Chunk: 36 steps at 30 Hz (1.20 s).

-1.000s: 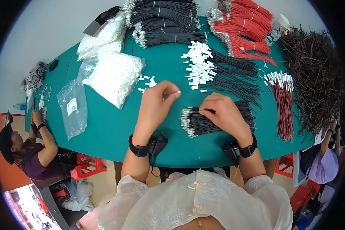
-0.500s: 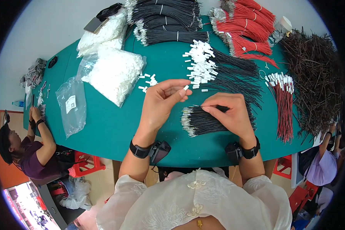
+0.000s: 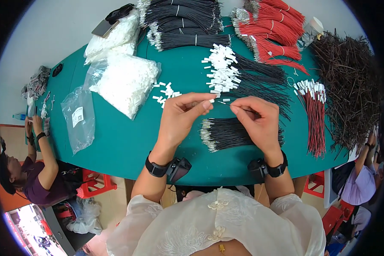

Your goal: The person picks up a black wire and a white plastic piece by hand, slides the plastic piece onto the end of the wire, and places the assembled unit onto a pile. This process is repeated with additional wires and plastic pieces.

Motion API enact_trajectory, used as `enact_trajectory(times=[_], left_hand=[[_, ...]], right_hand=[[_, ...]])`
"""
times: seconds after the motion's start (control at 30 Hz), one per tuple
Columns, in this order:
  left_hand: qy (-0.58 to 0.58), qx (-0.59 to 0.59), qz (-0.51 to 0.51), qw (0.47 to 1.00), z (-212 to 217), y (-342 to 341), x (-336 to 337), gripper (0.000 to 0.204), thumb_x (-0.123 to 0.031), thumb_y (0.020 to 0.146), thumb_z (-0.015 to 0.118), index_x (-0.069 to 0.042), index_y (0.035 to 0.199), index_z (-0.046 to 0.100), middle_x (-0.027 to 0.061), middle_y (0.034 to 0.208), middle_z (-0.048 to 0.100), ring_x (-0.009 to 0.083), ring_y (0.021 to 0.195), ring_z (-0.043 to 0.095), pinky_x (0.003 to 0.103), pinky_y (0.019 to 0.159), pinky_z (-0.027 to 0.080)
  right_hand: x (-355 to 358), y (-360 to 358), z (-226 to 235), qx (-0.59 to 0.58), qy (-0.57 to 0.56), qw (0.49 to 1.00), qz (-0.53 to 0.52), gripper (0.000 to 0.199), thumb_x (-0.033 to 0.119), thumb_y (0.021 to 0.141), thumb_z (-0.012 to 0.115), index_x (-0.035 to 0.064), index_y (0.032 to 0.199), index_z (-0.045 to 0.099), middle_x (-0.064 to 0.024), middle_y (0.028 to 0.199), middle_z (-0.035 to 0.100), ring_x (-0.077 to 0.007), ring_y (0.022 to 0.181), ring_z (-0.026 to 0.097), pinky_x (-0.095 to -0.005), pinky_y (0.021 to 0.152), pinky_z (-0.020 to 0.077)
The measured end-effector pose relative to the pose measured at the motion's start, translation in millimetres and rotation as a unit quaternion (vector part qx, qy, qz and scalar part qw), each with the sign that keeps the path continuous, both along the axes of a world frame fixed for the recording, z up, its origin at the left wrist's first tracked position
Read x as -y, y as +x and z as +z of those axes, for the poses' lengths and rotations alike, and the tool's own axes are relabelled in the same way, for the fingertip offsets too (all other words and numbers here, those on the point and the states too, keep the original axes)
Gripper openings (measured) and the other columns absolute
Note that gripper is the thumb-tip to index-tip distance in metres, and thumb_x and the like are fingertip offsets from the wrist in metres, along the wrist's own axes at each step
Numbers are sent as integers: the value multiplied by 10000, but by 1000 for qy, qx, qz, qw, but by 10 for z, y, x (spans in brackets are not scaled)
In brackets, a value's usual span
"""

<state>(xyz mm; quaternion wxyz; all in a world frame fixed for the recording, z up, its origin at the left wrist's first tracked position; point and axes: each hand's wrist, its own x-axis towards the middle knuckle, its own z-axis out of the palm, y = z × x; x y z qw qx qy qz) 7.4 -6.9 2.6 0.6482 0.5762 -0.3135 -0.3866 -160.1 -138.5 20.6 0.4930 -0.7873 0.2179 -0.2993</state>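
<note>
My left hand (image 3: 179, 117) pinches a small white plastic connector housing (image 3: 211, 101) between thumb and forefinger. Facing it, my right hand (image 3: 261, 121) is closed on a thin black wire, whose metal terminal tip (image 3: 222, 102) points left at the housing, a small gap apart. Below the hands lies a bundle of black wires (image 3: 228, 134) with silvery terminals at its left end. Beyond them is a pile of black wires with white housings (image 3: 223, 70) on their ends. A few loose white housings (image 3: 168, 91) lie just past my left hand.
Clear bags of white housings (image 3: 126, 83) and a flattened plastic bag (image 3: 79, 121) lie left on the green table (image 3: 115, 149). Black bundles (image 3: 183, 21), red bundles (image 3: 277, 25), dark red wires with housings (image 3: 313, 119) and a brown tangled heap (image 3: 350, 85) lie around. Other people sit at both sides.
My right hand has lifted a black wire off the bundle and moved it up, its tip now close to the housing. My left hand still holds the housing, slightly further away from me.
</note>
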Motion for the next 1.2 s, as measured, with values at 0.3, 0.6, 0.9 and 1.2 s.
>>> enact_trajectory(times=[0.3, 0.6, 0.9, 1.2], left_hand=[[-17, -79, 7, 997, -17, -12, 12, 196, -53, 921, 704, -25, 1109, 753, 65, 924, 738, 89, 811, 645, 228, 751, 521], [-20, -112, 50, 992, -3, -70, 47, 184, -47, 897, 730, 9, 1071, 740, 62, 913, 728, 99, 791, 641, 238, 748, 517], [-23, -112, 28, 993, -52, -25, 22, 189, -50, 888, 743, 13, 1065, 737, 64, 894, 725, 101, 785, 642, 239, 745, 518], [-24, -109, 21, 993, -50, -49, 20, 187, -56, 887, 747, 4, 1063, 744, 54, 891, 725, 88, 778, 632, 231, 730, 509]], right_hand=[[-27, 23, -1, 63, -142, 987, -29, 137, -50, 801, 759, -4, 928, 736, -33, 688, 611, -74, 551, 494, -239, 486, 335], [-19, 16, -3, 73, -186, 979, -34, 170, -58, 775, 771, 11, 929, 743, -47, 686, 610, -104, 554, 520, -241, 483, 353], [-15, 14, 6, 83, -199, 976, -28, 176, -60, 759, 772, 15, 917, 748, -66, 745, 675, -132, 591, 573, -246, 509, 413], [-7, 19, -18, 71, -257, 964, -15, 182, -60, 740, 771, 8, 907, 747, -82, 782, 709, -186, 619, 607, -280, 555, 456]])
